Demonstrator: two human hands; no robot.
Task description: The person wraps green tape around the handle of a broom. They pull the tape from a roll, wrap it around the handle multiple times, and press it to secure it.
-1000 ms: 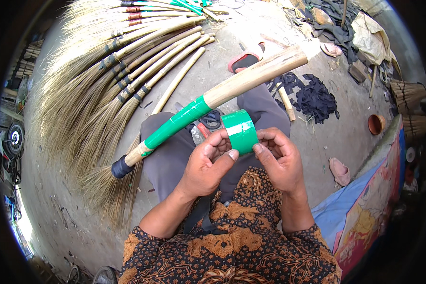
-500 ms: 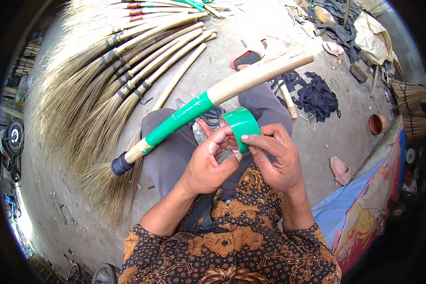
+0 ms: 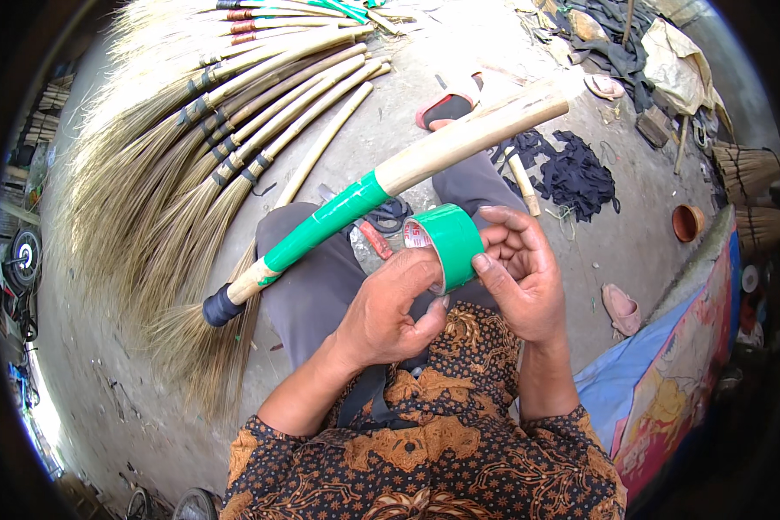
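Note:
A roll of green tape (image 3: 459, 247) is held in front of my lap. My left hand (image 3: 390, 303) grips it, with fingers inside the cardboard core and the thumb below the near edge. My right hand (image 3: 524, 273) rests its thumb on the tape's right side; its other fingers are loosely curled and apart. Across my thighs lies a broom with a thick wooden handle (image 3: 472, 139). Green tape (image 3: 325, 221) wraps the handle's middle, and a dark binding (image 3: 222, 307) sits where the bristles (image 3: 204, 360) begin. Neither hand touches the broom.
Several finished brooms (image 3: 234, 156) lie fanned on the concrete floor at the left. A red-handled tool (image 3: 375, 240) is between my legs. Black fabric strips (image 3: 576, 178), a short bamboo piece (image 3: 523, 180), a clay pot (image 3: 688, 223) and pink slippers (image 3: 621, 310) are at the right.
The tape roll has turned, so its printed inner core shows more. My right hand has shifted right, its fingers lifting and its thumb moving to the roll's right side.

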